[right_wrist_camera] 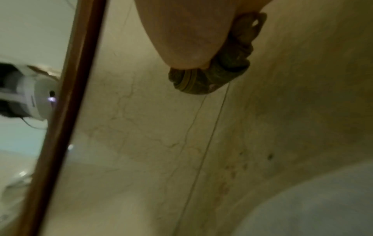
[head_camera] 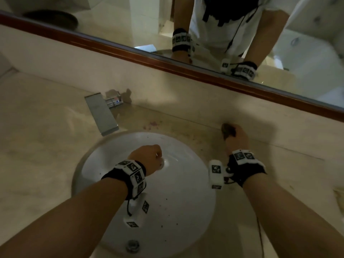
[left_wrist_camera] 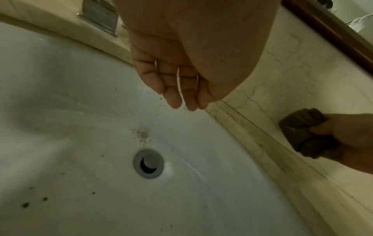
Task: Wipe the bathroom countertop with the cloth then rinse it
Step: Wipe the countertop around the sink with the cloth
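**Marble surface, cloth at the back edge**

Head view: beige marble surface (head_camera: 46, 138) around a white basin (head_camera: 176, 183), faucet (head_camera: 101, 113) behind. The right hand (head_camera: 237, 135) reaches forward, its grip wrapped on a bunched brown cloth (head_camera: 228, 130) by the backsplash. The left hand (head_camera: 147, 157) hangs over the basin.

Left wrist view: fingers (left_wrist_camera: 173, 95) loose, holding nothing; drain (left_wrist_camera: 148, 163) and specks below.

Right wrist view: mirror frame (right_wrist_camera: 60, 119) beside the cloth.

The cloth (head_camera: 229, 131) is dark brown. The countertop (head_camera: 46, 138) is cream marble with faint veins and pinkish stains. The sink (head_camera: 186, 211) is white with dark specks. The faucet (head_camera: 102, 113) is silver-grey; the mirror frame (head_camera: 130, 53) is reddish-brown.
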{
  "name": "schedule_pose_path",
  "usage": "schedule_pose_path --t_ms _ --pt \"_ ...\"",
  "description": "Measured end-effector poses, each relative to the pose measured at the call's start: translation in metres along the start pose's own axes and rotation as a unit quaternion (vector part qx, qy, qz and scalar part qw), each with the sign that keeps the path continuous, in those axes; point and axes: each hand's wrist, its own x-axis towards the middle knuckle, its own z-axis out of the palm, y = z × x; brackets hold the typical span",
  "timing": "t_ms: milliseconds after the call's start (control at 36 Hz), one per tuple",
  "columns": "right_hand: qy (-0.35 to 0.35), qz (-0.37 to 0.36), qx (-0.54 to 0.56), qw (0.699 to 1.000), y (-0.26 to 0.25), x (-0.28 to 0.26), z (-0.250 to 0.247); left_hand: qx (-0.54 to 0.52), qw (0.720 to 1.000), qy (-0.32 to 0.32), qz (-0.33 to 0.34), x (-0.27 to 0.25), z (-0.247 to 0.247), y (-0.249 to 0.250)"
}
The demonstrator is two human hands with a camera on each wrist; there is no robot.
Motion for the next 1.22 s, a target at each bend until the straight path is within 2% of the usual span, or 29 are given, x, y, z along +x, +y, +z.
schedule_pose_path --t_ms 111,250,472,639,694,750,861,1028,1111,1222 --pt "0.012 0.030 -0.025 0.999 0.014 -0.001 0.018 -0.003 1.000 0.016 0.008 -0.002 -0.004 -0.014" --pt "0.005 0.039 0.012 0.999 0.005 -0.017 0.055 -0.006 0.998 0.058 0.018 -0.003 -0.006 -0.030" --pt "-0.119 -0.081 -0.054 0.988 -0.046 -0.034 0.101 0.011 0.997 0.077 0.000 0.001 -0.012 -0.053" --pt "-0.282 -0.146 -0.060 0.946 -0.079 -0.051 0.114 0.028 0.996 0.082 -0.008 -0.002 -0.019 -0.064" --pt "-0.313 -0.152 -0.079 0.934 -0.086 -0.055 0.108 0.029 0.996 0.083 -0.017 -0.003 -0.024 -0.069" --pt "-0.302 -0.159 -0.080 0.936 -0.085 -0.053 0.100 0.029 0.996 0.079 -0.029 -0.004 -0.030 -0.077" --pt "-0.214 -0.172 -0.090 0.957 -0.081 -0.037 0.078 0.061 0.993 0.081 -0.066 -0.007 -0.041 -0.092" --pt "-0.057 -0.066 -0.069 0.994 -0.069 -0.019 0.077 0.119 0.975 0.079 -0.168 -0.011 -0.049 -0.108" --pt "-0.045 -0.020 -0.054 0.997 -0.061 -0.019 0.091 0.110 0.969 0.056 -0.216 -0.012 -0.051 -0.119" --pt "-0.051 0.004 -0.011 0.999 -0.058 -0.024 0.115 0.082 0.977 0.036 -0.194 -0.013 -0.051 -0.135"
